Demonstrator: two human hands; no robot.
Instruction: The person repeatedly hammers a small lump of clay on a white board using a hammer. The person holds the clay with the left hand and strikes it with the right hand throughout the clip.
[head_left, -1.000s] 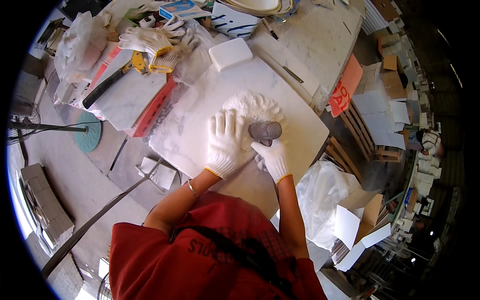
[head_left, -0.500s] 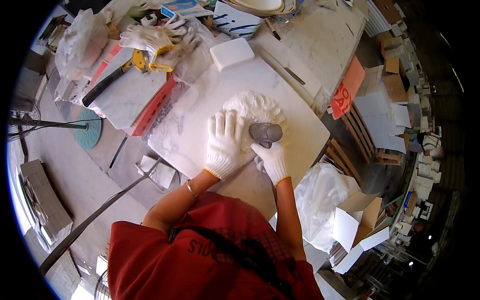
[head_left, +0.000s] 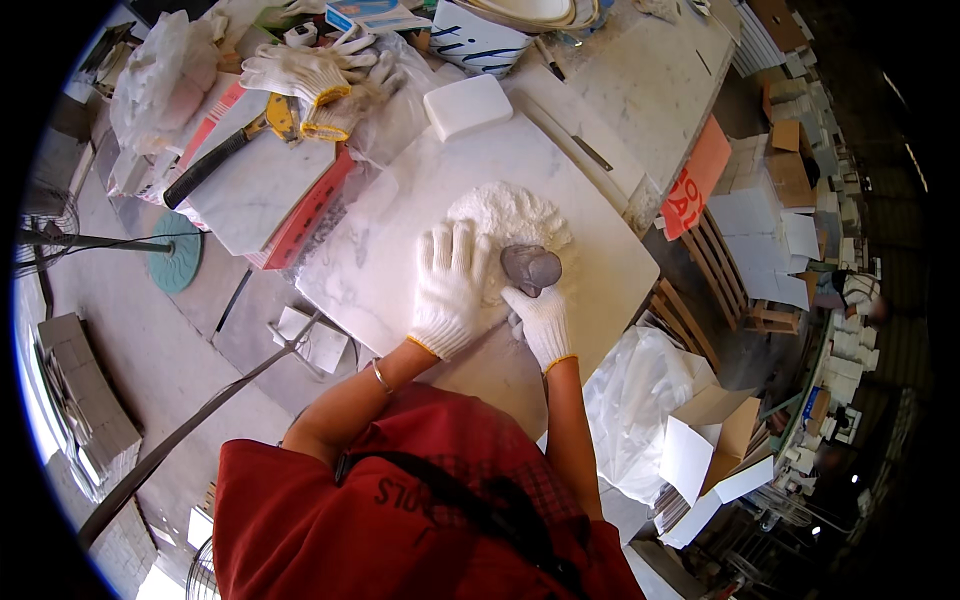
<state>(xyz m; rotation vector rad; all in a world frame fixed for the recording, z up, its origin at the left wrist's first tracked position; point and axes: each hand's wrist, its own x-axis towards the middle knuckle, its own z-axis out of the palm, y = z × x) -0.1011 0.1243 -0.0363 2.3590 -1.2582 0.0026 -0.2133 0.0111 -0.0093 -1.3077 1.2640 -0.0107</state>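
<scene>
A pale marble-like slab [head_left: 600,250] lies before me, bearing a rough white mound [head_left: 508,207]; whether it is loose powder or carved stone I cannot tell. My left hand [head_left: 447,285], in a white knit glove with a yellow cuff edge, rests flat with fingers stretched along the mound's left side. In the same kind of glove, my right hand [head_left: 545,325] is closed on a dark grey rounded tool [head_left: 531,268] at the mound's lower right. The tool's smooth, lobed top shows. Its underside and most of the right fingers are hidden.
A white block [head_left: 467,107] sits at the slab's far edge. Spare gloves [head_left: 300,75] and a black-handled yellow tool [head_left: 225,150] lie on a stone-topped red box [head_left: 310,215] at far left. Plastic sheeting [head_left: 640,400] and an opened carton [head_left: 715,450] stand at right.
The grey tool has turned slightly and shifted a little to the right with my right hand. My left hand has stayed in about the same place.
</scene>
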